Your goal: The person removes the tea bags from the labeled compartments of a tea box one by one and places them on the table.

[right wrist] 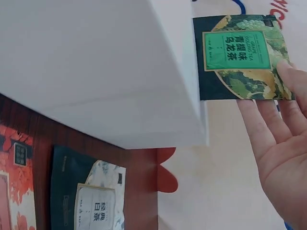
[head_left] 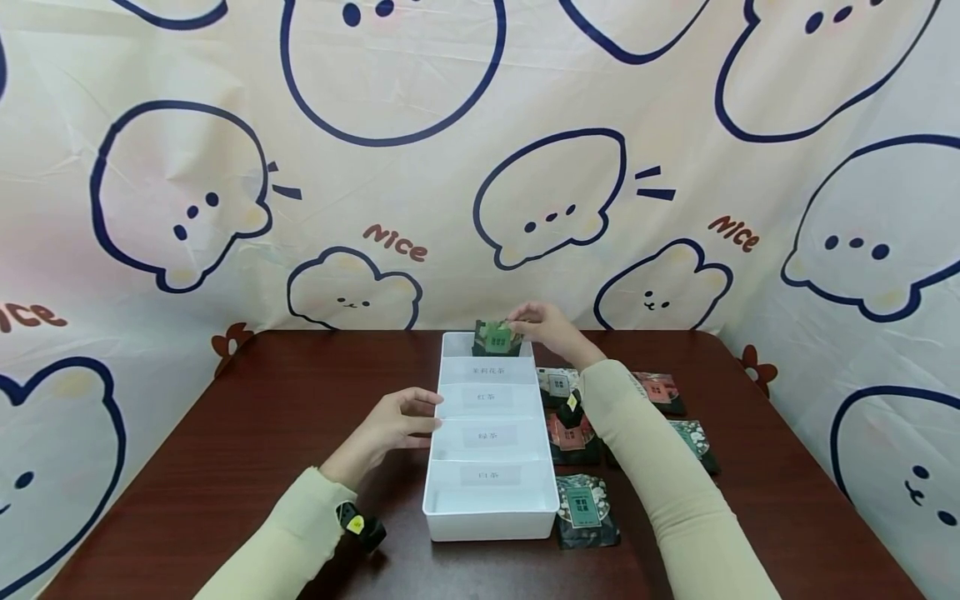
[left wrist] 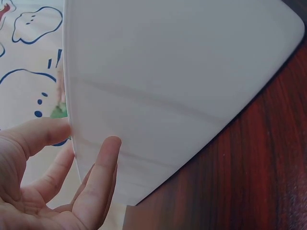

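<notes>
A green tea sachet (head_left: 497, 337) stands upright over the far compartment of a long white divided box (head_left: 491, 527). My right hand (head_left: 551, 329) pinches the sachet by its upper right edge. In the right wrist view, the green-labelled sachet (right wrist: 235, 57) has its lower end inside the box rim, with the thumb on its printed face and the fingers behind. At the box's left side, my left hand (head_left: 393, 425) touches the wall with fingertips near the rim. The left wrist view shows those fingers (left wrist: 103, 167) extended along the white wall.
Right of the box lie several sachets: one with a white label (head_left: 558, 383), a red one (head_left: 570, 437), another red one (head_left: 658, 392), a pale green one (head_left: 690, 437) and a teal-labelled one (head_left: 585, 508). A patterned curtain (head_left: 450, 192) hangs behind the brown table (head_left: 300, 400).
</notes>
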Motion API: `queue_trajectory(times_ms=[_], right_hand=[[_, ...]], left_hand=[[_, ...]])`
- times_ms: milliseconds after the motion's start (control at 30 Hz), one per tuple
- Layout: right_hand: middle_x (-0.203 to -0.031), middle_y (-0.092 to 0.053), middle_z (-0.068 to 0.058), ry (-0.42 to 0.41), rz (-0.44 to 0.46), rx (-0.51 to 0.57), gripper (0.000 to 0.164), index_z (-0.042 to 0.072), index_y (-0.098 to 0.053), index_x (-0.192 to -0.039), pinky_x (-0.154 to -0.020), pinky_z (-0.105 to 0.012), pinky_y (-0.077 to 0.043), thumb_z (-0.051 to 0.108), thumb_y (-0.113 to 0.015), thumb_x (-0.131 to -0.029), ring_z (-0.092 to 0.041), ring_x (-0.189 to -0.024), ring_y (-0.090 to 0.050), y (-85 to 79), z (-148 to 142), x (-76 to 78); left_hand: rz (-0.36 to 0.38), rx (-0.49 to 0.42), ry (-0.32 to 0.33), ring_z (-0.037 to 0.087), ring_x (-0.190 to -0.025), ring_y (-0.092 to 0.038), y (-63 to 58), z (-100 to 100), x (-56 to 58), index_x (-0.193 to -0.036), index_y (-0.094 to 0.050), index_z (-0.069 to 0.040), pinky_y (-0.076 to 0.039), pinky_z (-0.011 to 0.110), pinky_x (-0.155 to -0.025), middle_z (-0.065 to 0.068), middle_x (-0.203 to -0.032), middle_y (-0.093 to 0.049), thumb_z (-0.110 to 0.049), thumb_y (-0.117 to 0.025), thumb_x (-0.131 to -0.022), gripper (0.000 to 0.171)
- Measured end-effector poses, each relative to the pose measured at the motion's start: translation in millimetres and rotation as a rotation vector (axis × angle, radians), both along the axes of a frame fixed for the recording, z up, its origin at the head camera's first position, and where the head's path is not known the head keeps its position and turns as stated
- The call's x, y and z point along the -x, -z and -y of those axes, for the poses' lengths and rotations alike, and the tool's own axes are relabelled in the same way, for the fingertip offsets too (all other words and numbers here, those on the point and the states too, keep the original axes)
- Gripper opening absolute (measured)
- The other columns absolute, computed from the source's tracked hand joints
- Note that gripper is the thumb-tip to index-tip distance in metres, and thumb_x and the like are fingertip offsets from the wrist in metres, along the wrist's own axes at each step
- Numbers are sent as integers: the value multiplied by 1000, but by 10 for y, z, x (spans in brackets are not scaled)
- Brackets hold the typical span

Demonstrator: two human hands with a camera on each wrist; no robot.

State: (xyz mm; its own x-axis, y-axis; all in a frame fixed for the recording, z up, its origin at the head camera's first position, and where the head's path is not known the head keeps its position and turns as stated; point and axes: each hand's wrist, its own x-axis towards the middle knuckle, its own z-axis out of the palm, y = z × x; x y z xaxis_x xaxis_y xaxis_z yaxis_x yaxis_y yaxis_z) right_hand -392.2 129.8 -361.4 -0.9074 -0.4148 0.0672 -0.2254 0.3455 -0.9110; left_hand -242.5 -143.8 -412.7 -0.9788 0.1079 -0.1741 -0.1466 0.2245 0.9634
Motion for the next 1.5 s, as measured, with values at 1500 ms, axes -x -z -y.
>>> queue_trajectory(times_ms=[1500], right_hand=[[-93,-68,10,148,-44,131,25,12,-64,-109,-64,-23,-53,29,-68,-91,-6,-78,-61,-48,-1186,-1161]], left_hand=[[-11,30,18,23,-89,-66,-6,5,2,-120,-61,-5,-59,44,-79,19,-118,-58,-7,-73,-84,37]])
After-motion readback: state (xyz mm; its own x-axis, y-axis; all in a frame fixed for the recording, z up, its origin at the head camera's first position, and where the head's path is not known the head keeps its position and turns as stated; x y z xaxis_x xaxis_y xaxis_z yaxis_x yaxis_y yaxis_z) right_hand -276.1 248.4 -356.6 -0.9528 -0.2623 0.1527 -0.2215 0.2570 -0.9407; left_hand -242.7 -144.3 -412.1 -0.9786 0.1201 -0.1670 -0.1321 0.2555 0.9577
